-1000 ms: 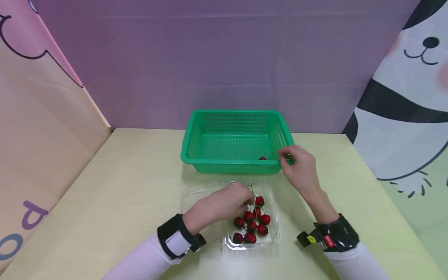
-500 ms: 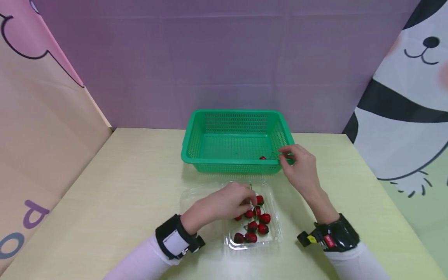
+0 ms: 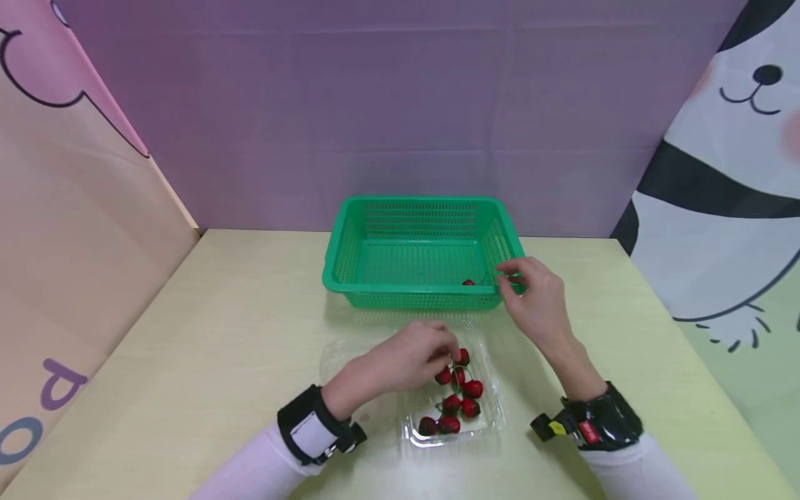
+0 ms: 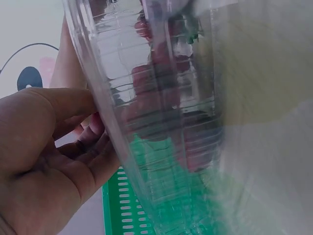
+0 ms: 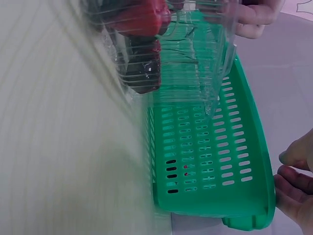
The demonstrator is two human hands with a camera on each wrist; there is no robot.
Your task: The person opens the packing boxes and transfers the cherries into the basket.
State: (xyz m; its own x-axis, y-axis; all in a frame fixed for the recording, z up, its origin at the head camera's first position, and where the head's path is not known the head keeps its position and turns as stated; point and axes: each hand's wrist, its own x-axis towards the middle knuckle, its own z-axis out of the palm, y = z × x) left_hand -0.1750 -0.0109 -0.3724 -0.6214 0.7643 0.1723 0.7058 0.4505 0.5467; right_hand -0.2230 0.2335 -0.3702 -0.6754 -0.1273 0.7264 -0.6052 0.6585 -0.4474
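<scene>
My left hand [image 3: 415, 357] reaches into a clear plastic clamshell box [image 3: 494, 423], fingers bent over the cherries [image 3: 451, 404] inside. In the left wrist view, a bit of a red cherry [image 4: 96, 122] shows pinched between thumb and fingers, mostly hidden. Behind the box stands a green plastic basket [image 3: 375, 298], a single cherry [image 3: 469, 282] visible near its front right. My right hand [image 3: 534, 298] rests at the basket's right front corner with loosely bent fingers. In the right wrist view, those fingertips [image 5: 282, 192] touch the rim, and the thumb is apart from it.
The open lid [image 3: 340, 351] of the box lies to its left, partly under my left forearm. The pale wooden table [image 3: 237, 333] ends at a purple backdrop [image 3: 400, 104]. Printed cloth panels stand left and right.
My left hand has risen slightly, away from the lower cherries. A cherry at the left of the group has drawn up under the hand out of sight. The right hand stays put.
</scene>
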